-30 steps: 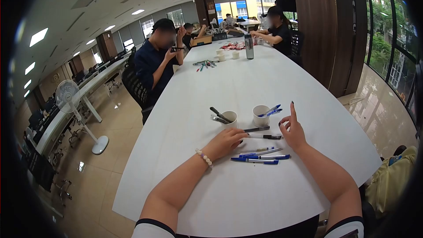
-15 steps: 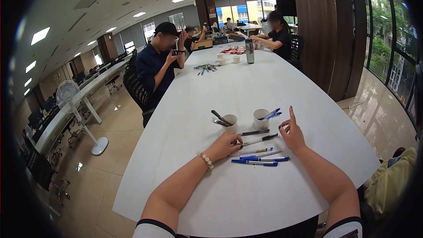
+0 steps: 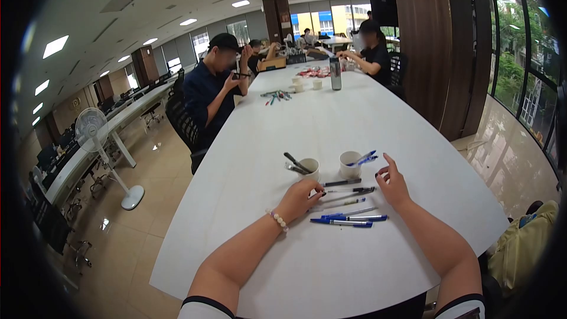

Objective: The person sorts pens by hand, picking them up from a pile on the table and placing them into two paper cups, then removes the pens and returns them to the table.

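Note:
My left hand [image 3: 300, 198], with a beaded bracelet at the wrist, has its fingers closed at the left end of a black-capped clear pen [image 3: 349, 191]. Past that pen's right end, my right hand [image 3: 393, 188] hovers with fingers apart, holding nothing. A dark pen [image 3: 342, 182] lies just beyond. Nearer to me are a thin clear pen [image 3: 345, 203] and several blue-capped pens [image 3: 348, 223]. One paper cup [image 3: 310, 168] contains dark pens [image 3: 295, 163]. Another paper cup [image 3: 349, 167] holds blue pens [image 3: 363, 158].
Farther up the white table [image 3: 236, 248] are a pile of pens [image 3: 276, 95], small paper cups [image 3: 298, 85], a bottle [image 3: 335, 75] and red packets [image 3: 315, 72]. A person [image 3: 215, 91] sits on the left, another [image 3: 373, 56] on the right. A yellow bag [image 3: 525, 245] is at lower right.
The black-capped pen has turned so its right end lies a little nearer to me. My right index finger has bent down from pointing up. The view has shifted slightly.

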`<state>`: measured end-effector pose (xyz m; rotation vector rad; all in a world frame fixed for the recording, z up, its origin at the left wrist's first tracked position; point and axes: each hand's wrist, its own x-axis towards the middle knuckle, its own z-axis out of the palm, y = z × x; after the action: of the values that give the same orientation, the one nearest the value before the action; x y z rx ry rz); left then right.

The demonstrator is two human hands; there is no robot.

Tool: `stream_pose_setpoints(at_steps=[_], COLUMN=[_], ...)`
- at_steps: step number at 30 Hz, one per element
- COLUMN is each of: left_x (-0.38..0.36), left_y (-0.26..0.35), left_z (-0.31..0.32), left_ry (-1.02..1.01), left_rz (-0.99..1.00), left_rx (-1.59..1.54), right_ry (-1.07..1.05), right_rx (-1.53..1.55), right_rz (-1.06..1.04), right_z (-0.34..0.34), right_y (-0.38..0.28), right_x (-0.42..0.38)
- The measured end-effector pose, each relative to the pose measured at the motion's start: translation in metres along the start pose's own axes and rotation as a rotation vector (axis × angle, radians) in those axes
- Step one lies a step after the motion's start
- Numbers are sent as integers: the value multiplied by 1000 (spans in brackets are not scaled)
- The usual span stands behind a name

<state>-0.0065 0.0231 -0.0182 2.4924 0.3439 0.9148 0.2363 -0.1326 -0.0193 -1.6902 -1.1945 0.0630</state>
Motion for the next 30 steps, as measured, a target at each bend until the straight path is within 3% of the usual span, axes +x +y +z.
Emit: stream_pose_setpoints(at_steps=[9, 13, 16, 19, 23, 30], left_x=[0, 8, 16, 21, 19, 16], left_y=[16, 21, 22, 23, 21, 1], left_z=[-4, -5, -20, -38, -50, -38], left_ry=[174, 413, 616, 750, 724, 555], left_rz=[9, 164, 289, 358, 301, 154], left_rx=[-157, -254, 8, 247, 543, 711], right_ry=[-18, -118, -389, -549, -608, -593], right_rx=[55, 118, 3, -125, -81, -177], right_rz=[45, 9, -243, -353, -291, -205], right_z=[-3, -6, -7, -4, 0, 3], right_y=[-8, -13, -11, -17, -16, -15], right_x=[-3, -2, -5, -8, -8, -6])
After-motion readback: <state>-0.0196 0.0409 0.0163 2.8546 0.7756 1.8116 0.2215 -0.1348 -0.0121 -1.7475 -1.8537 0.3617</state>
